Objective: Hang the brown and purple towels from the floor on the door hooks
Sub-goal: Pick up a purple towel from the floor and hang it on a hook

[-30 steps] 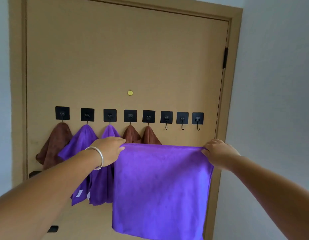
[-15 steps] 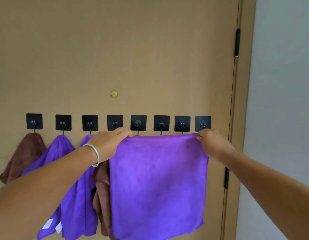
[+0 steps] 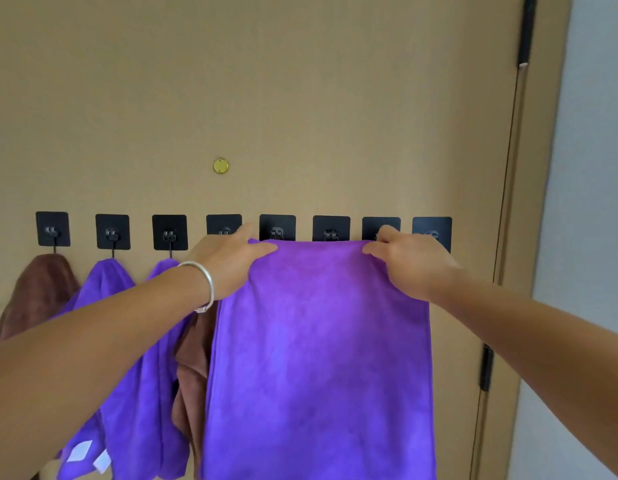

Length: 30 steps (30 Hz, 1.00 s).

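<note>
I hold a purple towel (image 3: 321, 358) spread flat against the tan door (image 3: 300, 98). My left hand (image 3: 234, 265) grips its top left corner and my right hand (image 3: 408, 265) pinches its top right corner. The towel's top edge sits level with the lower edge of the black hook plates (image 3: 331, 229); the hook tips behind it are hidden. A brown towel (image 3: 34, 296) hangs on the leftmost hook. Two purple towels (image 3: 106, 296) hang on the hooks to its right. Another brown towel (image 3: 191, 368) shows beside the held towel.
Several black square hook plates run in a row across the door, the rightmost (image 3: 432, 232) partly behind my right hand. A brass peephole (image 3: 221, 165) sits above them. The door frame and hinges (image 3: 486, 367) are at the right, with a pale wall (image 3: 591, 202) beyond.
I have moved closer to the door and raised the spread purple towel from below the hooks up to the hook plates. Both hands keep their grip on its top corners.
</note>
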Tool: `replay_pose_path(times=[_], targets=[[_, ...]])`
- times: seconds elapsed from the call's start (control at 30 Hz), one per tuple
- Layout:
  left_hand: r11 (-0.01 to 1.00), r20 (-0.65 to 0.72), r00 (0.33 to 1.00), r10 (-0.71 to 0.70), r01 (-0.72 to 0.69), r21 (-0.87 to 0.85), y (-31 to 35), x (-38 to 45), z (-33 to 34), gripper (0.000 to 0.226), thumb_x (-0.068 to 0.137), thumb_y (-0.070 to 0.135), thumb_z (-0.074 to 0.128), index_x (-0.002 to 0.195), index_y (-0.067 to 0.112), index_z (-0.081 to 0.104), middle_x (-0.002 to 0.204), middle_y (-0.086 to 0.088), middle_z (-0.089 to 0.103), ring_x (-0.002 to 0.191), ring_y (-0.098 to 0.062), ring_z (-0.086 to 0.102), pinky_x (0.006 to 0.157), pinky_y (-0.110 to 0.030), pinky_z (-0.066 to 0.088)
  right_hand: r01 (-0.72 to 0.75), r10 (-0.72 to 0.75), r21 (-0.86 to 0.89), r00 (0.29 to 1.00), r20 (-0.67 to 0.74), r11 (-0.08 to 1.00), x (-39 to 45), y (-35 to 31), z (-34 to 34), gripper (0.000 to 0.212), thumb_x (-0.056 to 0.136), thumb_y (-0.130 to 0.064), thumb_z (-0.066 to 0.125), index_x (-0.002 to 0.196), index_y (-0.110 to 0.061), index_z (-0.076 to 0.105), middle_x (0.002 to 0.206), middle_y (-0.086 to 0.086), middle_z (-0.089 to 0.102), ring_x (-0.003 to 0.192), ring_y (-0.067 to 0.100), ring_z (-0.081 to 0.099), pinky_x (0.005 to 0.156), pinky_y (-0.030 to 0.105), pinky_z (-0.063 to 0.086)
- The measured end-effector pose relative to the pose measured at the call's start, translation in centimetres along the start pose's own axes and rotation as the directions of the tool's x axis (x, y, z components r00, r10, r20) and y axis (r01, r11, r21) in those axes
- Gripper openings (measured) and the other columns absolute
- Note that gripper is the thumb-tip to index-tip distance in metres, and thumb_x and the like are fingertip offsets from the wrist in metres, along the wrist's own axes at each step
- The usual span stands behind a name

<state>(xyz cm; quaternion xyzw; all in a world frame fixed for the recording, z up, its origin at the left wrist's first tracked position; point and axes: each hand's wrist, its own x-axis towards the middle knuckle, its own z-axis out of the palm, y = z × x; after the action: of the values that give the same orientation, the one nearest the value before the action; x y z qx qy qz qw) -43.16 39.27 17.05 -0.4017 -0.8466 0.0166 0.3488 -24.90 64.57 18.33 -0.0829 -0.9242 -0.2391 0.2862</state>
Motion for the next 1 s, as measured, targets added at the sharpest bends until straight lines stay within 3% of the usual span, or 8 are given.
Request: replay_pose_path(times=[0.17, 0.27, 0.37, 0.43, 0.57, 0.73, 0.87, 1.0], targets=[[0.988, 0.092, 0.996, 0.008, -0.022, 0.151, 3.7, 1.3, -1.3, 0.033, 0.083, -0.001, 0.040, 0.109, 0.014, 0.054, 0.095, -0.005, 0.034, 0.050, -0.020, 0.035, 0.048, -0.031, 0.027, -0.068, 0.084, -0.151, 0.991, 0.100, 0.986, 1.8, -2.6, 0.3, 0.031, 0.093, -0.008, 0.038, 0.120, -0.013, 0.051, 0.109, 0.006, 0.050, 0.081, 0.026, 0.057, 0.058, 0.034, 0.036], [0.971, 0.185, 0.983, 0.008, -0.052, 0.234, 5.4, 1.6, -1.8, 0.019, 0.084, -0.001, 0.041, 0.091, 0.015, 0.048, 0.112, -0.010, 0.043, 0.050, -0.017, 0.034, 0.048, -0.028, 0.025, -0.081, 0.108, -0.180, 0.984, 0.143, 0.980, 2.1, -3.8, 0.4, 0.026, 0.092, -0.006, 0.039, 0.114, -0.010, 0.052, 0.107, 0.007, 0.051, 0.085, 0.027, 0.058, 0.060, 0.035, 0.037], [0.932, 0.199, 0.979, 0.044, -0.112, 0.346, 6.4, 1.8, -1.8, 0.027, 0.088, 0.002, 0.043, 0.106, 0.018, 0.057, 0.120, -0.010, 0.044, 0.052, -0.013, 0.026, 0.046, -0.027, 0.020, -0.090, 0.122, -0.177, 0.977, 0.175, 0.980, 1.8, -4.7, 0.8, 0.026, 0.091, -0.003, 0.038, 0.110, -0.009, 0.054, 0.096, 0.006, 0.046, 0.075, 0.026, 0.050, 0.060, 0.035, 0.036], [0.920, 0.206, 0.977, 0.064, -0.138, 0.368, 7.2, 2.1, -1.2, 0.031, 0.089, 0.003, 0.042, 0.110, 0.017, 0.058, 0.116, -0.008, 0.044, 0.054, -0.014, 0.030, 0.048, -0.027, 0.024, -0.074, 0.108, -0.172, 0.974, 0.198, 0.982, 1.4, -5.4, 1.6, 0.027, 0.092, -0.005, 0.037, 0.111, -0.010, 0.056, 0.100, 0.007, 0.050, 0.082, 0.028, 0.056, 0.061, 0.034, 0.036], [0.904, 0.276, 0.954, 0.118, -0.218, 0.367, 9.3, 2.7, 0.9, 0.037, 0.093, 0.004, 0.036, 0.122, 0.014, 0.057, 0.121, -0.011, 0.045, 0.092, -0.025, 0.056, 0.069, -0.034, 0.038, -0.074, 0.092, -0.090, 0.974, 0.208, 0.993, 0.8, -6.7, 3.6, 0.027, 0.095, -0.010, 0.036, 0.112, -0.012, 0.056, 0.108, 0.008, 0.055, 0.094, 0.031, 0.061, 0.063, 0.036, 0.037], [0.930, 0.267, 0.945, 0.191, -0.261, 0.259, 11.1, 2.2, 2.1, 0.038, 0.094, 0.008, 0.037, 0.128, 0.015, 0.052, 0.125, -0.010, 0.048, 0.102, -0.029, 0.055, 0.073, -0.041, 0.030, -0.086, 0.087, -0.012, 0.980, 0.180, 0.996, 0.6, -6.7, 4.9, 0.023, 0.093, -0.014, 0.038, 0.107, -0.013, 0.057, 0.104, 0.007, 0.056, 0.088, 0.030, 0.060, 0.061, 0.035, 0.035], [0.970, 0.292, 0.931, 0.220, -0.240, 0.035, 11.1, 0.8, 2.5, 0.030, 0.093, 0.012, 0.042, 0.120, 0.016, 0.054, 0.120, -0.007, 0.051, 0.101, -0.028, 0.059, 0.067, -0.035, 0.035, -0.114, 0.092, 0.132, 0.982, 0.163, 0.985, -0.3, -7.1, 6.2, 0.026, 0.091, -0.016, 0.041, 0.113, -0.016, 0.055, 0.106, 0.005, 0.055, 0.089, 0.030, 0.059, 0.064, 0.033, 0.036], [0.962, 0.354, 0.900, 0.254, -0.272, 0.002, 11.1, -0.2, 3.0, 0.028, 0.095, 0.024, 0.043, 0.121, 0.018, 0.054, 0.121, -0.005, 0.049, 0.106, -0.027, 0.053, 0.076, -0.039, 0.042, -0.152, 0.122, 0.249, 0.984, 0.133, 0.956, -1.1, -7.8, 7.5, 0.029, 0.090, -0.017, 0.041, 0.118, -0.018, 0.049, 0.106, 0.003, 0.056, 0.089, 0.028, 0.059, 0.065, 0.032, 0.037]])
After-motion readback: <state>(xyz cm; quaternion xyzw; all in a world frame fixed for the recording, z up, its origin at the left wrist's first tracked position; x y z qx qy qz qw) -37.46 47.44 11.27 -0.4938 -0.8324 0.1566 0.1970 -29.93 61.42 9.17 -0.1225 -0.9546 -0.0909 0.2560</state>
